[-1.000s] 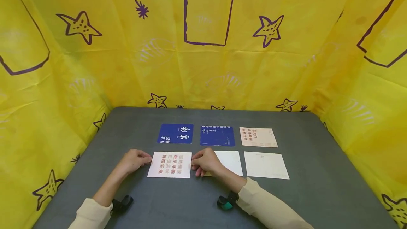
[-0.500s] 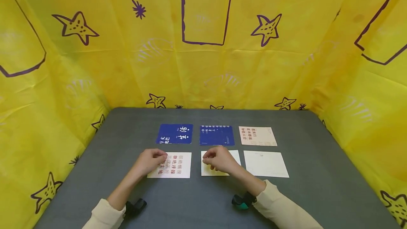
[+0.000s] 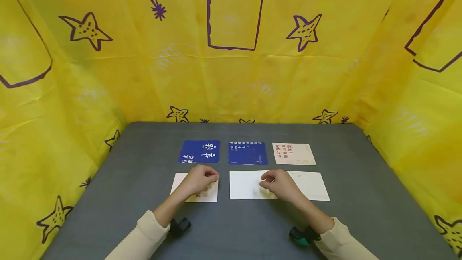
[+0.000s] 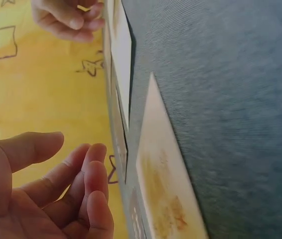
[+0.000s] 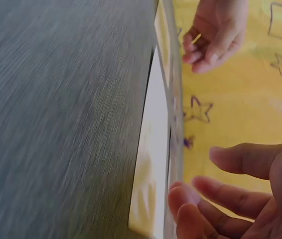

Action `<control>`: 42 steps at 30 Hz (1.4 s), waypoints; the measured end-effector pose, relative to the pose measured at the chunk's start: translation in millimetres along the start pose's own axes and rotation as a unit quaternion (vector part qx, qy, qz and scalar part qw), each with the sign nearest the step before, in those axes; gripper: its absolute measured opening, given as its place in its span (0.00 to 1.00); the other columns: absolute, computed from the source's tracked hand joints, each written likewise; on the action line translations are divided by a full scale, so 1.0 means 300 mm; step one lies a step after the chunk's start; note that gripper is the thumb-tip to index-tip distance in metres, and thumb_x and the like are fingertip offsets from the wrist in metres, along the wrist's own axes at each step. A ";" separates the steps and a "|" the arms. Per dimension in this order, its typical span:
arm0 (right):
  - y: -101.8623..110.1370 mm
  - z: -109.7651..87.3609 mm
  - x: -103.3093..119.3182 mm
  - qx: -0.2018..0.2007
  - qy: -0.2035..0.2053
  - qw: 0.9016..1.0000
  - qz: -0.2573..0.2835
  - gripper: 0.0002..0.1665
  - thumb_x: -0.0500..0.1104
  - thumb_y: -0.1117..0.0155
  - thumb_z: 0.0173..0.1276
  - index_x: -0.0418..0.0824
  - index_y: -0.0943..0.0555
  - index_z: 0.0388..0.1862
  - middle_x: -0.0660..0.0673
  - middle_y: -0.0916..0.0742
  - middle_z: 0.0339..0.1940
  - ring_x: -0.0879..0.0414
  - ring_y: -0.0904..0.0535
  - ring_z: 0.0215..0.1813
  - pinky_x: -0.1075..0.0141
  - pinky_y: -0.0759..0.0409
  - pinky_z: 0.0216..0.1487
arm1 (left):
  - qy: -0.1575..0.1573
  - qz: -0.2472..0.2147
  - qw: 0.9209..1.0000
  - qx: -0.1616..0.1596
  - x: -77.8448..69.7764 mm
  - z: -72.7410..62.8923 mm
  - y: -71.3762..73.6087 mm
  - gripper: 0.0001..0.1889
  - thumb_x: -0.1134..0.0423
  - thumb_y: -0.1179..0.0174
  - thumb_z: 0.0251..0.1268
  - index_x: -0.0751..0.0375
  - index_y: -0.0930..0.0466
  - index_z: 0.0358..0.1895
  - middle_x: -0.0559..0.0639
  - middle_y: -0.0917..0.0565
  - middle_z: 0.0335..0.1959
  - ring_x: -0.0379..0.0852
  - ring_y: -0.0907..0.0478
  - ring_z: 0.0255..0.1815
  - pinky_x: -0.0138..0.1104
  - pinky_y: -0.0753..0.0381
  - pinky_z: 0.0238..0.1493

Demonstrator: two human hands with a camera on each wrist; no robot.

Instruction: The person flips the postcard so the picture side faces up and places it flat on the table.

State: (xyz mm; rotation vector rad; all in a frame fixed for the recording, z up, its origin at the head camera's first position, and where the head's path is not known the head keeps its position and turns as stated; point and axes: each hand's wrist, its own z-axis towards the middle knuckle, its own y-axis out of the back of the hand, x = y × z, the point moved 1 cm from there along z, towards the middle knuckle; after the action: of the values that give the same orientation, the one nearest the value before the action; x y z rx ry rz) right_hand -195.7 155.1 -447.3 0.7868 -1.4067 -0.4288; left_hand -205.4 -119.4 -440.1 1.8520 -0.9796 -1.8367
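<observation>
My left hand (image 3: 200,178) hovers over the front left card (image 3: 211,197), which carries red lettering and is partly covered by the wrist. In the left wrist view, a gap shows between that thumb (image 4: 36,149) and the loosely bent fingers, with nothing held. My right hand (image 3: 280,185) hangs above the two white cards, overlapping where the front middle card (image 3: 242,185) meets the front right card (image 3: 311,185). Seen from the right wrist, its thumb (image 5: 245,158) likewise stands apart from relaxed fingers, holding nothing. Both hands are clear of the cards, palms facing each other.
Behind the front cards lies a second row: a blue card (image 3: 199,151) at left, another blue card (image 3: 247,153) in the middle, and a cream card (image 3: 294,154) with red characters at right. A grey table (image 3: 231,232) bears them all. Yellow patterned cloth (image 3: 231,83) encloses the sides and back.
My left hand has left the front left card's left edge and moved right across it. My right hand has moved right, from that card's right edge to above the white cards.
</observation>
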 end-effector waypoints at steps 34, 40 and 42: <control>0.001 -0.074 -0.036 -0.065 -0.045 0.995 -0.061 0.14 0.39 0.29 0.57 0.34 0.15 0.42 0.47 0.13 0.27 0.57 0.26 0.29 0.65 0.30 0.31 | -0.032 -0.014 0.998 0.045 -0.072 -0.019 -0.115 0.18 0.62 0.37 0.60 0.72 0.17 0.49 0.59 0.12 0.40 0.51 0.17 0.43 0.43 0.20 0.47; 0.000 -0.069 -0.052 -0.062 -0.064 0.996 -0.006 0.13 0.37 0.30 0.57 0.31 0.14 0.41 0.47 0.13 0.23 0.60 0.26 0.21 0.68 0.32 0.25 | -0.021 -0.019 0.999 0.045 -0.073 -0.024 -0.121 0.16 0.63 0.37 0.60 0.72 0.16 0.47 0.59 0.12 0.40 0.51 0.18 0.43 0.42 0.21 0.47; 0.001 -0.067 -0.055 -0.062 -0.072 0.995 0.020 0.12 0.35 0.31 0.58 0.30 0.14 0.40 0.46 0.14 0.21 0.60 0.25 0.18 0.69 0.32 0.23 | -0.023 -0.017 0.999 0.041 -0.072 -0.024 -0.120 0.14 0.65 0.39 0.61 0.71 0.16 0.47 0.59 0.12 0.41 0.51 0.18 0.44 0.42 0.21 0.47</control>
State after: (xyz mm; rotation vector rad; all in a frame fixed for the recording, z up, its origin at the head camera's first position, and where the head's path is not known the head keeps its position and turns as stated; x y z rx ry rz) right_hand -178.6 171.4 -458.3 0.6367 -1.5121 -0.5456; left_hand -188.4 -81.0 -448.2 1.8931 -1.0595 -1.8935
